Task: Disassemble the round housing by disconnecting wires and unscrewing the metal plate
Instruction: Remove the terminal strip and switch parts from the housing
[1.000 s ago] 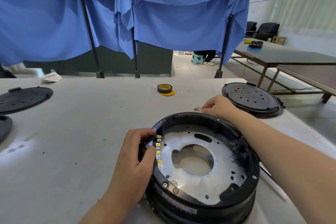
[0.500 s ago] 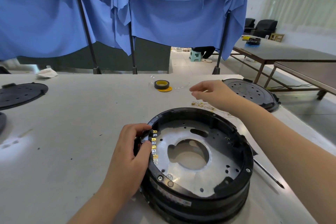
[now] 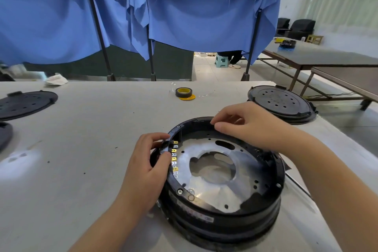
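Observation:
A black round housing (image 3: 229,219) stands on the white table (image 3: 86,149) in front of me. A silver metal plate (image 3: 216,190) with a large centre opening lies inside it. A row of yellow and white terminal connectors (image 3: 175,156) runs along the housing's left inner rim. My left hand (image 3: 149,168) grips that left rim beside the connectors, fingers curled over the edge. My right hand (image 3: 243,125) sits at the far rim, its thumb and fingers curled onto the edge there. No wires show in the housing.
A roll of black-and-yellow tape (image 3: 183,93) lies further back on the table. A black round cover (image 3: 280,102) sits at the right edge, another black cover (image 3: 26,103) at the far left. Blue curtains (image 3: 184,10) hang behind; other tables (image 3: 327,55) stand to the right.
My right hand came back from the table beyond the housing, lifted, and settled on the far rim. My left hand stayed on the left rim.

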`<state>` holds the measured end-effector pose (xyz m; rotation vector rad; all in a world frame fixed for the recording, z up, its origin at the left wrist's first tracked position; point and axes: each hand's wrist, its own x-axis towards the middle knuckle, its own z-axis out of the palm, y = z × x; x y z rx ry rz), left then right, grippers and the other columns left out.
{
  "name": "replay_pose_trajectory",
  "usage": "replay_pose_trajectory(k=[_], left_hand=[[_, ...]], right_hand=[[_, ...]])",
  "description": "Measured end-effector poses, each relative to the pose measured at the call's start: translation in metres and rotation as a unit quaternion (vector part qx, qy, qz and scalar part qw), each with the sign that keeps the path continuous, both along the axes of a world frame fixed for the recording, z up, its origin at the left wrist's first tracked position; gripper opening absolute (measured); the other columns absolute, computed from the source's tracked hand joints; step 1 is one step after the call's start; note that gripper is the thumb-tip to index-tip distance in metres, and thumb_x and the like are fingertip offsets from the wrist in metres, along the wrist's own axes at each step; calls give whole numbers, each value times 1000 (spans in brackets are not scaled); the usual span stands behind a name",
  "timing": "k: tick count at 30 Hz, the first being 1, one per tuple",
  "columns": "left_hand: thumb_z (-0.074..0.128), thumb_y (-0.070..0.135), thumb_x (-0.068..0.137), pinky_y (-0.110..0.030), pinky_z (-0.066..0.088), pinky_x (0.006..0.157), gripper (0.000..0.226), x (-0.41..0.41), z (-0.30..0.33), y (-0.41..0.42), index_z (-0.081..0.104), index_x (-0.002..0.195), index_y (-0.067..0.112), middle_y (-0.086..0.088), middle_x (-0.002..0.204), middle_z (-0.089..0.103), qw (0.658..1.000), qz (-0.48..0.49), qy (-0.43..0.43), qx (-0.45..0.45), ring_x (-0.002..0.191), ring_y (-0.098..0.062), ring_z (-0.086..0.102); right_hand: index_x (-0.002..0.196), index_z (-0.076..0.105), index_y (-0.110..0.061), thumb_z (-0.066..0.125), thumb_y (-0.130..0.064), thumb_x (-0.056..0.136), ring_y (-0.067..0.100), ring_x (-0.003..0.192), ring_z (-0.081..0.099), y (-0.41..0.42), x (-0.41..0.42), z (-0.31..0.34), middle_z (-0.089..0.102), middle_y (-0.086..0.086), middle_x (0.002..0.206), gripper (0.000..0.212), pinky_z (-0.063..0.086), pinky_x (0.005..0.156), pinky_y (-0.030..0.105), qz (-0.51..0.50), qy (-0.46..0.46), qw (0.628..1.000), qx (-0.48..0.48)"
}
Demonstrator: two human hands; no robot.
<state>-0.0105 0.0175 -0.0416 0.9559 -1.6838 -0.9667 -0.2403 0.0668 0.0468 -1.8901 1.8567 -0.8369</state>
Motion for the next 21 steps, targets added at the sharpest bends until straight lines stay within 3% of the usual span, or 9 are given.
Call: replay_pose_trajectory(k=[6, 9, 12, 16, 18, 21], left_hand=[[57, 5, 91, -31, 50, 74, 34, 2, 4, -3, 65, 100, 37, 19, 102, 67, 998, 3, 26, 51, 99, -13, 65], [56, 4, 92, -29, 49, 71, 37, 3, 5, -3, 65, 98, 39, 18, 102, 67, 998, 0, 26, 51, 95, -13, 66], [56, 3, 92, -25, 47, 76, 37, 4, 6, -3, 65, 98, 38, 18, 102, 67, 999, -2, 16, 39, 99, -12, 64], [56, 4, 92, -28, 45, 88, 34, 6, 13, 1, 62, 103, 36, 15, 111, 63, 999, 4, -40, 6, 107, -9, 59], [58, 5, 89, -20, 34, 96, 34, 8, 20, 5, 59, 106, 34, 20, 116, 57, 990, 28, -106, -82, 115, -3, 50], [58, 13, 86, 0, 28, 90, 32, 4, 36, 16, 57, 104, 39, 29, 113, 53, 978, 24, -143, -153, 113, 10, 46]], right_hand=[[95, 71, -33, 60, -28, 92, -5, 85, 61, 6, -15, -19, 69, -16, 90, 13, 49, 76, 13, -34, 1, 999, -17], [93, 72, -33, 60, -22, 91, -4, 87, 61, 12, -13, -29, 69, -15, 88, 15, 48, 77, 10, -40, -12, 998, -54], [91, 73, -30, 62, -19, 90, -4, 88, 60, 15, -9, -37, 69, -16, 86, 16, 45, 77, 7, -50, -34, 994, -88], [88, 74, -27, 62, -16, 90, 3, 81, 63, 18, -10, -40, 71, -10, 85, 17, 50, 72, 13, -91, -136, 977, -134], [90, 73, -27, 60, -15, 92, -3, 83, 63, 20, -11, -41, 71, -13, 88, 18, 48, 70, 7, -114, -177, 965, -157], [103, 70, -26, 55, -13, 95, -9, 94, 60, 25, -12, -45, 67, -14, 105, 21, 43, 78, 3, -119, -185, 964, -151]])
